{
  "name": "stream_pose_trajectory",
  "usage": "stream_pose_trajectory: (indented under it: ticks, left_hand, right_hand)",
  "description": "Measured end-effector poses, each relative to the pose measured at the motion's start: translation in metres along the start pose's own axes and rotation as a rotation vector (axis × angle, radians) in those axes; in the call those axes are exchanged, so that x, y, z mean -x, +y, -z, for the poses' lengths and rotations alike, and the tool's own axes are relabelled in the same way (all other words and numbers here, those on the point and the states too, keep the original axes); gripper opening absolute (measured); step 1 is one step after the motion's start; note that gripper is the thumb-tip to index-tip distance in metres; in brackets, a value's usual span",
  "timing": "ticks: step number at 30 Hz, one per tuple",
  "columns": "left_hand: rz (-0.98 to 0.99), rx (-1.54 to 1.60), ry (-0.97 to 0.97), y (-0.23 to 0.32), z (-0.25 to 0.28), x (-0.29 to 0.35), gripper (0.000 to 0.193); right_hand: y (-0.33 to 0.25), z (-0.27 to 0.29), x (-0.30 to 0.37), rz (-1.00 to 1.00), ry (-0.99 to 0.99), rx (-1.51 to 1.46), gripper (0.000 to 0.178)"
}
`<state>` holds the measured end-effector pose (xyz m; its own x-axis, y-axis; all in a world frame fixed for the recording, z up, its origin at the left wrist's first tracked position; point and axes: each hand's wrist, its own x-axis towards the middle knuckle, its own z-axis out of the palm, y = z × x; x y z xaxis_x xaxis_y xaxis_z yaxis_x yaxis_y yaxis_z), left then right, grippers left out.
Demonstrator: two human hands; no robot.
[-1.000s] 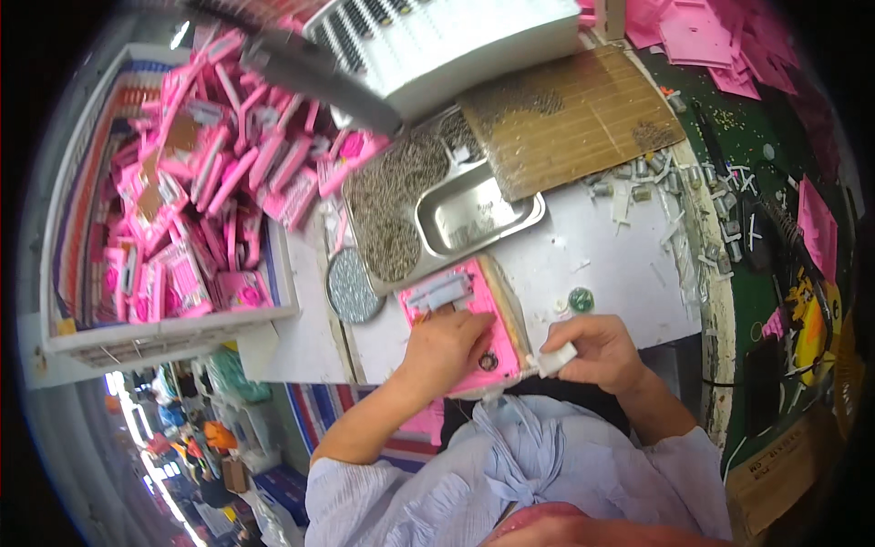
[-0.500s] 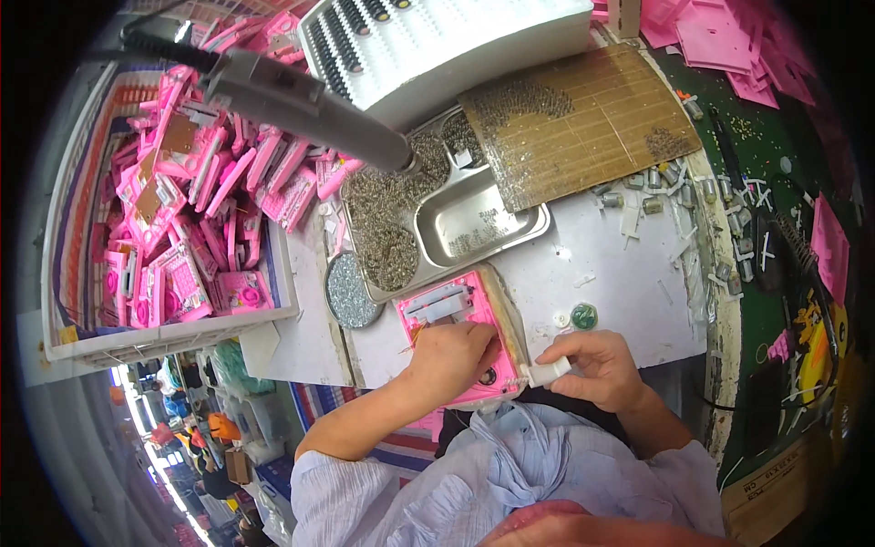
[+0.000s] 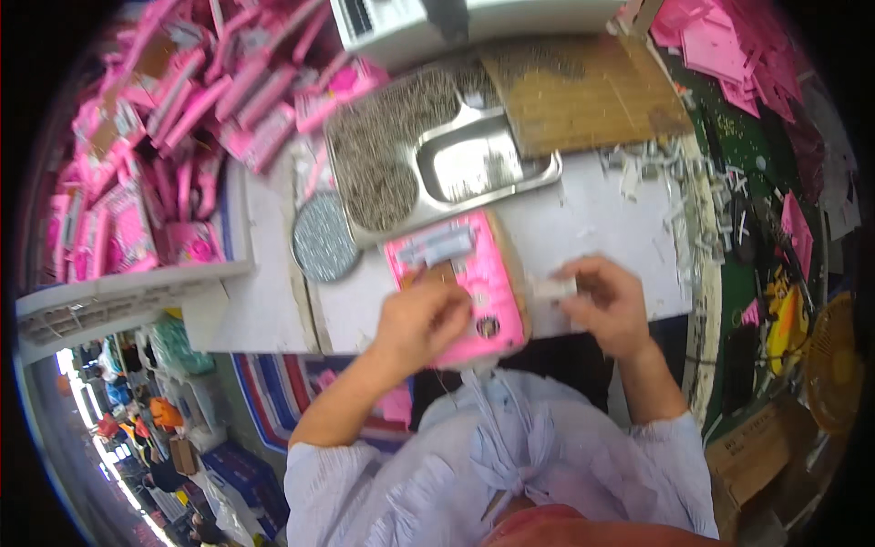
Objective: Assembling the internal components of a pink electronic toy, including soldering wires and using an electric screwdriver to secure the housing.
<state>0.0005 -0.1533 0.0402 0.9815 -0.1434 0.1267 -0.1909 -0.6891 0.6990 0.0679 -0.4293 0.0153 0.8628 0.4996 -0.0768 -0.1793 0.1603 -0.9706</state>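
Note:
A pink plastic casing [image 3: 497, 287] lies in front of me at the table's near edge, with a grey part [image 3: 437, 246] across its far end and a dark round part [image 3: 488, 325] near its lower right. Over the casing's left side is my left hand [image 3: 419, 319], its fingers curled together; blur hides whether anything is between them. To the right of the casing, my right hand [image 3: 609, 305] pinches a small white plastic piece [image 3: 552, 290], smeared by motion. That piece is close to the casing's right edge.
Beyond the casing stands a metal tray [image 3: 538, 173] holding many small screws, partly covered by a brown board [image 3: 602, 96]. A round dish of grey bits [image 3: 325, 239] sits left of it. Pink casings fill a white crate [image 3: 137, 283]. Small metal and white parts [image 3: 670, 187] lie right.
My left hand has come off the casing's middle toward its left side, uncovering more of it. The right hand, with the white piece, has moved away from the casing's lower right corner. The view has shifted.

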Motion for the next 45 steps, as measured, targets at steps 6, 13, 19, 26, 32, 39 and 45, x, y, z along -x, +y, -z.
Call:
stream_pose_trajectory:
  ticks: [6, 13, 19, 26, 32, 39, 45]
  left_hand:
    - [0.051, 0.189, 0.187, -0.015, -0.014, 0.023, 0.011]
    - [-0.135, 0.278, 0.370, -0.029, -0.027, 0.020, 0.014]
    - [-0.114, 0.231, 0.408, -0.027, -0.028, 0.020, 0.017]
    - [-0.095, 0.195, 0.359, -0.023, -0.030, 0.023, 0.015]
    - [-0.146, 0.187, 0.345, -0.023, -0.031, 0.018, 0.018]
    - [-0.143, 0.203, 0.283, -0.024, -0.033, 0.017, 0.021]
    - [-0.170, 0.036, 0.223, -0.022, -0.023, 0.019, 0.016]
  right_hand:
    - [-0.017, -0.003, -0.027, 0.345, -0.169, 0.783, 0.030]
    - [-0.026, -0.026, -0.038, 0.485, -0.315, 1.032, 0.027]
    - [-0.028, -0.042, -0.048, 0.631, -0.398, 1.194, 0.026]
    - [-0.008, -0.032, -0.068, 0.647, -0.458, 0.962, 0.024]
    - [0.015, -0.029, -0.053, 0.581, -0.371, 0.883, 0.026]
    - [-0.007, -0.044, -0.045, 0.560, -0.440, 1.248, 0.022]
    - [-0.031, 0.018, -0.046, 0.367, -0.044, 1.063, 0.032]
